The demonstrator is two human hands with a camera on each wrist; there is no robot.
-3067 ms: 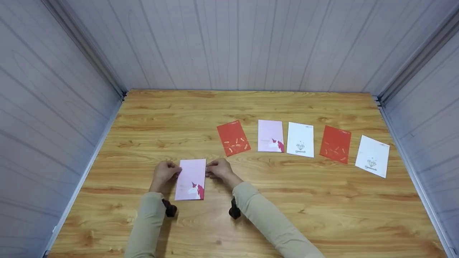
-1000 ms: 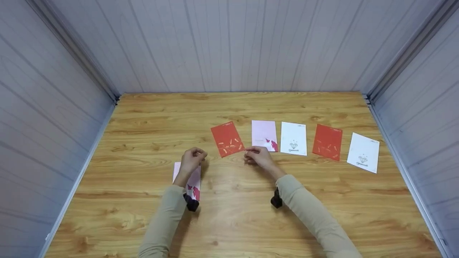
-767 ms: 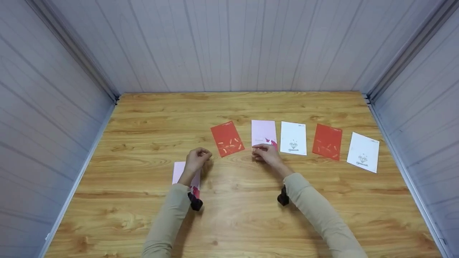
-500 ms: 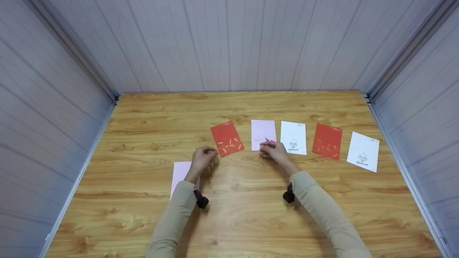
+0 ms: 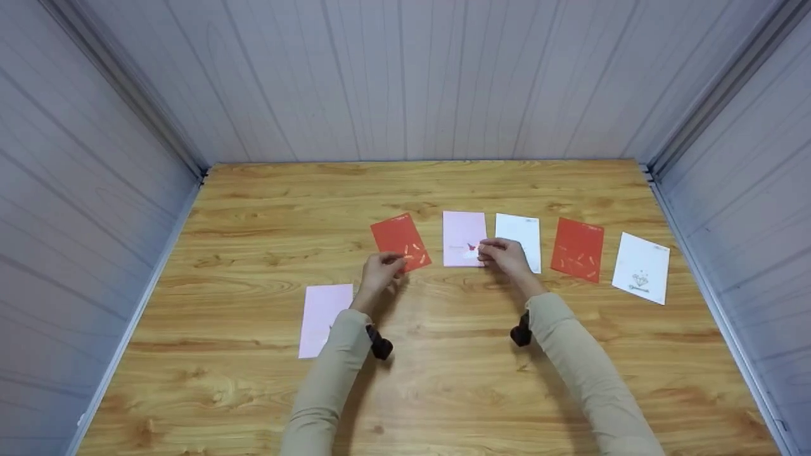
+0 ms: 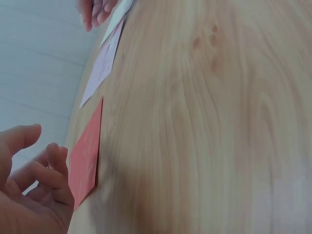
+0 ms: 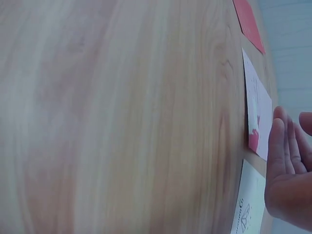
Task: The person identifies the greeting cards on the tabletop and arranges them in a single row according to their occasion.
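My left hand [image 5: 382,272] hovers over the lower part of a red card [image 5: 394,233] with gold marks. In the left wrist view its thumb and loosely bent fingers [image 6: 51,178] stand apart with nothing between them. Over the gap between a pink unicorn card [image 5: 461,227] and a white diamond card [image 5: 521,227] is my right hand [image 5: 510,258], covering parts of both. The right wrist view shows its fingers [image 7: 276,146] nearly straight and holding nothing. Another pink card [image 5: 320,310] lies nearer me at left, partly hidden by the left sleeve.
Farther right lie a second red card [image 5: 578,248] and a tilted second white card [image 5: 641,266]. All the cards lie flat on the wooden table [image 5: 443,380]. Panelled walls [image 5: 405,76] enclose its back and sides.
Both hands have left the near pink card, which they held by its edges. The left hand moved right and forward to the red card; the right hand moved right past the far pink card.
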